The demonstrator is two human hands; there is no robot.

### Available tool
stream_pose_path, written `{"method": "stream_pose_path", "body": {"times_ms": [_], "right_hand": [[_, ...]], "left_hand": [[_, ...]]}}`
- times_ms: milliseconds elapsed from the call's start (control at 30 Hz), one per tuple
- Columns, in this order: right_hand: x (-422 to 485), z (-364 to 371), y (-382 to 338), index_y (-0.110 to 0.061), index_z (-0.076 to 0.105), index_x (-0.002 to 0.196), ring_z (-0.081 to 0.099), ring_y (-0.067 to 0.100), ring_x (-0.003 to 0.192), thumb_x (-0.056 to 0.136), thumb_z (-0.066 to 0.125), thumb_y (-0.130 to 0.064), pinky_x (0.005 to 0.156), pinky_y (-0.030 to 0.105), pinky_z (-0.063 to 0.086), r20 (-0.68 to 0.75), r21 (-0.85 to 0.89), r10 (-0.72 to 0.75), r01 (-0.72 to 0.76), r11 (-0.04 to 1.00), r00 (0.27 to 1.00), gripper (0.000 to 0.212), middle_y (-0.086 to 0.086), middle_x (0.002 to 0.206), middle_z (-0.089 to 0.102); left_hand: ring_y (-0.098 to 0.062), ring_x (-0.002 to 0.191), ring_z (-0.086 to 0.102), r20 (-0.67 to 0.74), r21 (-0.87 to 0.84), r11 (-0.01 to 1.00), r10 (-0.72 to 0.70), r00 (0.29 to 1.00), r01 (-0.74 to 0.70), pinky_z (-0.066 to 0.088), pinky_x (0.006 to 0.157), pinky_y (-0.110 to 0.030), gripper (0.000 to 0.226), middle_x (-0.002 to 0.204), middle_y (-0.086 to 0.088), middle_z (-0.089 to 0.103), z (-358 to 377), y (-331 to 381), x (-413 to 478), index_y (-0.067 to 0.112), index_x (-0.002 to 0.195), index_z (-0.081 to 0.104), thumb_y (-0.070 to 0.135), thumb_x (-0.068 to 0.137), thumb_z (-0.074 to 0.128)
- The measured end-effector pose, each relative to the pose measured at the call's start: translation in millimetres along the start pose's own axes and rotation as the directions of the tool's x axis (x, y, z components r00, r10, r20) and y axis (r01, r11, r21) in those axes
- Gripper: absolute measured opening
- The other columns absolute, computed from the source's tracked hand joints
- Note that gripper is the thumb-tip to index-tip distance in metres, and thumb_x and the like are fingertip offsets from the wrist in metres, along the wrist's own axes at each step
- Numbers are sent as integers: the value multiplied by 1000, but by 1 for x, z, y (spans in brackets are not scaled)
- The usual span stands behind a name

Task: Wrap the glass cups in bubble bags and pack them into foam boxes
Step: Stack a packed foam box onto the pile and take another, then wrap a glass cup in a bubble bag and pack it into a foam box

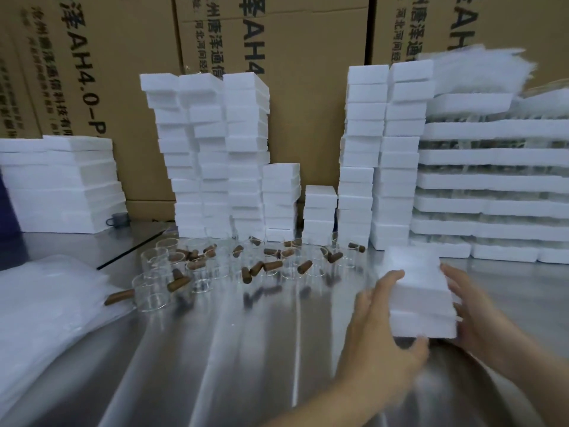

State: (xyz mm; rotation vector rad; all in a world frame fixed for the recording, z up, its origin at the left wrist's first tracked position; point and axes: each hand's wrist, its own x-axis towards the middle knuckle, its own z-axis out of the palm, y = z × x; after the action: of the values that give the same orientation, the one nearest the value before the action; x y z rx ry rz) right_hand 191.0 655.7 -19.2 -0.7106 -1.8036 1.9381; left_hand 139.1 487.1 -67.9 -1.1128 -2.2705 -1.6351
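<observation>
both hands, left hand [377,315] and right hand [474,306], clasp a blocky white foam box [420,291].

Counter [215,349]: bare metal, glossy, streaked towards the viewer with pale bands of reflected light. The rear is closed off by stacked brown cardboard cartons [308,103] that run past the top of view, with black Chinese print and "AH4.0" turned sideways. Small grey mug [118,219] on the counter at far left, by the cartons. Dark blue surface [9,211] at the left edge, unidentified.
</observation>
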Motion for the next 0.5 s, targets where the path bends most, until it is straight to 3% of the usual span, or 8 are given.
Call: {"method": "stream_pose_path", "body": {"times_ms": [100,167,267,300,400,500], "right_hand": [[16,-28,3,-14,70,126,69,39,107,96,60,-60,92,49,53,-181,-274,-96,44,961,979,57,16,116,76],[23,-39,3,-6,65,131,65,47,110,101,55,-53,99,59,50,-265,-428,-201,71,901,943,56,23,121,67],[13,-31,-9,-24,65,125,66,35,74,94,47,-63,75,52,56,-284,-621,-424,172,765,860,53,18,119,67],[7,-25,-12,-29,66,123,66,35,78,89,47,-67,73,51,56,-263,-690,-500,201,695,825,54,16,121,68],[-8,2,-9,-30,71,115,60,41,114,84,54,-63,99,55,50,-44,-882,-707,304,359,706,48,11,125,68],[-23,33,5,-27,75,110,56,38,121,82,54,-58,100,53,43,228,-878,-787,471,89,574,46,6,127,66]], "left_hand": [[-11,123,57,150,-91,992,-69,986,83,53,106,-41,84,134,19,48,-2,-7,1,80,141,25,49,80,72],[-18,129,57,190,-88,990,-92,978,110,52,111,-46,78,139,10,51,-8,-11,1,80,137,30,50,78,71],[-8,121,58,115,-11,999,-50,992,51,51,106,-36,62,137,13,54,-27,-4,8,67,136,45,52,80,63],[-4,117,59,51,45,999,-5,999,3,51,103,-33,55,136,16,55,-39,-1,13,59,136,51,50,83,60],[-8,112,61,-179,383,906,266,947,-182,51,98,-34,35,129,17,62,-97,4,27,38,129,66,35,95,59],[-15,107,64,-322,652,751,400,858,-106,48,98,-40,22,116,10,70,-168,-9,29,26,114,75,21,95,65]]}}
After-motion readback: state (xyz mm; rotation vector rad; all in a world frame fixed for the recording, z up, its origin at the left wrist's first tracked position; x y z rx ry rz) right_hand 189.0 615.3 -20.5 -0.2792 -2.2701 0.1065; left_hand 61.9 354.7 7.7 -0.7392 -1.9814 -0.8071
